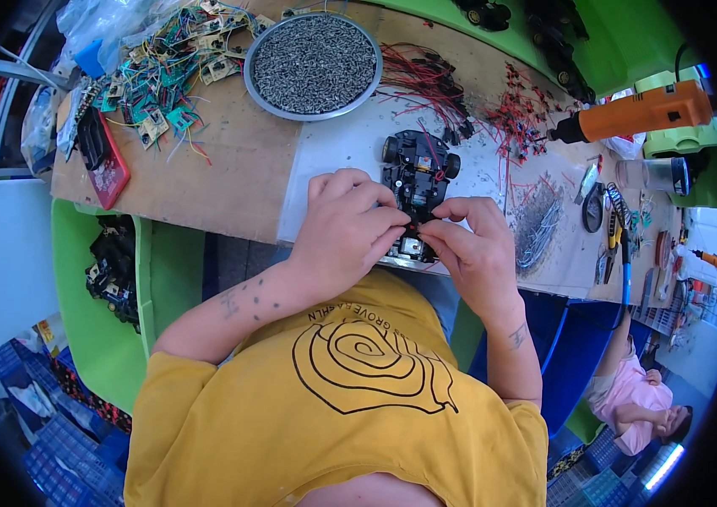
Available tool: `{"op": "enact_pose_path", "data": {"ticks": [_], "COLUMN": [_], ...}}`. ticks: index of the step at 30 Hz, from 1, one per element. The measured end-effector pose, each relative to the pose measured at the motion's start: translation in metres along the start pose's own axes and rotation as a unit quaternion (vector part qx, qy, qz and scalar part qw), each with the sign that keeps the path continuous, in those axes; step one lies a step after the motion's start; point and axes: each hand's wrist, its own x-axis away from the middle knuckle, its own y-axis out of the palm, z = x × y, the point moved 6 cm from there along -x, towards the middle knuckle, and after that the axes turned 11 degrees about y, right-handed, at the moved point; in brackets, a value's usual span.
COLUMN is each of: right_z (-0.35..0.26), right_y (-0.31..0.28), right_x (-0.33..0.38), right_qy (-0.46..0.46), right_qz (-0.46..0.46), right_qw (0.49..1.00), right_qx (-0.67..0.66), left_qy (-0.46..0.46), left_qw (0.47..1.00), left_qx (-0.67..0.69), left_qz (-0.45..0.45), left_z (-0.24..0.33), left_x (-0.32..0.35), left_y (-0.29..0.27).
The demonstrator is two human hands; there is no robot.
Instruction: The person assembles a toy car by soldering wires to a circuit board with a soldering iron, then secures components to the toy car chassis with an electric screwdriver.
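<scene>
A black toy car chassis (417, 162) with wheels and a red wire lies on the white sheet at the table's near edge, in front of me. Over its near left side, my left hand (348, 221) is closed, thumb and fingertips pinched together. My right hand (478, 253) pinches at the near right side, its fingertips almost meeting the left ones. Whatever small part sits between the fingertips is hidden. A silvery metal piece (412, 247) shows on the chassis just below the fingers.
A round metal bowl of screws (315, 66) stands behind my left hand, beside heaped wired circuit boards (164, 80). Red wires (426, 80) lie behind the chassis. An orange electric screwdriver (641, 114) hangs at right. Green bins (97, 338) flank the table; a person in pink (641, 393) is at far right.
</scene>
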Motion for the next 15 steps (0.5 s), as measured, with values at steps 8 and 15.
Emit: {"op": "enact_pose_path", "data": {"ticks": [8,15], "right_z": [-0.006,-0.019], "right_y": [0.001,0.003], "right_x": [-0.003,-0.009], "right_qy": [-0.028,-0.079], "right_qz": [-0.028,-0.064], "right_qw": [0.996,0.983], "right_qx": [0.076,0.155], "left_qy": [-0.009,-0.005], "left_qw": [1.0,1.0], "left_qx": [0.007,0.008], "left_qz": [-0.017,-0.026], "left_z": [-0.002,-0.003], "left_x": [0.005,0.007], "left_y": [0.001,0.004]}}
